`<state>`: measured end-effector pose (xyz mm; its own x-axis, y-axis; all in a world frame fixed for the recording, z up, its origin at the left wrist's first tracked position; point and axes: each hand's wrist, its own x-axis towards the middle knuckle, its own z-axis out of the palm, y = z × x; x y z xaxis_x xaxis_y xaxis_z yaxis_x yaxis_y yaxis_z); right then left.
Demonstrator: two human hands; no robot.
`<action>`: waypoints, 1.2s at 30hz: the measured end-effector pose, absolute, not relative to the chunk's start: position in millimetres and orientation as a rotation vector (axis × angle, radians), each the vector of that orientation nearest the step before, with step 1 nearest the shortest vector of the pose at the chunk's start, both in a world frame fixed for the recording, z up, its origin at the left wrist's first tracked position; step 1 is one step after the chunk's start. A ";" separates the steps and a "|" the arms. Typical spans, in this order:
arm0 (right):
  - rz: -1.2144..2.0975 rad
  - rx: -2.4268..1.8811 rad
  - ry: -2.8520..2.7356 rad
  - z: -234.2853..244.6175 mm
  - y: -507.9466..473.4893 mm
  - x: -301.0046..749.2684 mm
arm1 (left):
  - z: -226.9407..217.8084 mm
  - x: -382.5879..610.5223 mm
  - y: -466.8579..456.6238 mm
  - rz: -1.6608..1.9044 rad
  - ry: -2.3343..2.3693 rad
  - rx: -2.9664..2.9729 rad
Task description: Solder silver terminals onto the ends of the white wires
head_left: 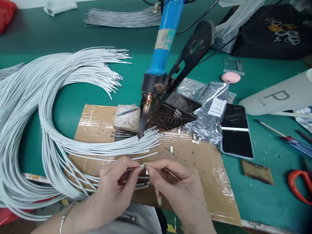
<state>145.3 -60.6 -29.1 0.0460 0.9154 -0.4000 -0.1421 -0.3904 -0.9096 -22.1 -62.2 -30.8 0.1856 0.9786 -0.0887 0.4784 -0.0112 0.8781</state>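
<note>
My left hand [113, 188] pinches the end of a thin white wire [135, 167] between thumb and forefinger, low in the middle of the view. My right hand [175, 187] meets it fingertip to fingertip, holding a small part at the wire's tip and a thin strand of solder wire [187, 189] that trails down to the right. Both hands hover over a taped cardboard sheet [195, 162]. Just beyond them a blue-handled soldering iron [162, 48] rests tip-down in a black stand [192, 52], its tip [141, 131] above a row of white wire ends [146, 139].
A large looped bundle of white wires [36, 107] fills the left of the green table [73, 97]. A fan grille [168, 115], a silver bag [209, 110] of small metal parts, a phone [236, 131], a screwdriver [287, 138], red-handled scissors [299, 185] and a white bottle [280, 96] lie to the right.
</note>
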 end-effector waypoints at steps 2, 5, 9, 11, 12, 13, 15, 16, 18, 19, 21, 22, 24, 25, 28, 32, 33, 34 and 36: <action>1.498 -1.437 -0.666 -31.5 -63.7 134.0 | -29.2 -22.1 -61.0 0.772 1.389 1.475; 1.355 -1.414 -0.622 -38.9 -68.8 117.0 | -25.0 -20.8 -57.2 0.775 1.300 1.179; 0.885 -1.380 -0.990 -47.4 -69.3 109.5 | -20.7 -18.3 -50.1 0.791 1.166 0.842; 0.699 -1.333 -1.186 -49.4 -68.1 111.9 | -20.9 -16.9 -46.9 0.810 1.141 0.731; 0.640 -1.323 -1.253 -50.1 -67.8 113.7 | -21.5 -16.2 -45.5 0.824 1.138 0.701; 0.607 -1.324 -1.300 -50.6 -67.8 115.4 | -22.1 -15.5 -44.3 0.841 1.144 0.686; 0.582 -1.335 -1.343 -51.5 -68.7 118.3 | -23.2 -14.6 -42.5 0.877 1.165 0.681; 0.585 -1.333 -1.347 -51.6 -69.2 119.5 | -23.3 -14.5 -41.8 0.890 1.177 0.680; 0.636 -1.317 -1.327 -50.6 -69.8 121.4 | -22.8 -14.9 -40.6 0.896 1.188 0.674; 0.687 -1.310 -1.297 -49.3 -69.6 122.3 | -22.1 -15.3 -39.9 0.890 1.190 0.675; 0.834 -1.314 -1.201 -45.3 -68.3 124.5 | -20.2 -16.1 -38.3 0.871 1.192 0.690; 0.911 -1.326 -1.141 -43.0 -67.4 125.7 | -19.2 -16.4 -37.4 0.861 1.197 0.702; 1.025 -1.357 -1.015 -39.0 -66.0 127.7 | -17.4 -16.5 -35.4 0.851 1.216 0.723; 1.064 -1.369 -0.960 -37.7 -65.7 128.4 | -16.7 -16.5 -34.5 0.847 1.223 0.725; 1.154 -1.369 -0.840 -36.7 -66.3 129.3 | -15.2 -16.2 -32.9 0.835 1.234 0.712; 1.234 -1.290 -0.845 -40.4 -67.4 130.8 | -14.9 -17.0 -33.4 0.837 1.232 0.735; 1.242 -1.269 -0.872 -41.7 -67.2 131.7 | -15.0 -17.2 -33.7 0.838 1.231 0.742; 1.249 -1.250 -0.903 -42.9 -66.9 132.7 | -15.1 -17.3 -34.0 0.838 1.230 0.745; 1.255 -1.230 -0.947 -44.9 -66.1 134.6 | -15.2 -17.2 -34.2 0.836 1.233 0.742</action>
<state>134.6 -66.1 -44.9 0.1233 0.9857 -0.1152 -0.1596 -0.0949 -0.9826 -17.2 -34.2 -15.2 0.1239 0.8614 -0.4925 -0.1387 0.5065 0.8510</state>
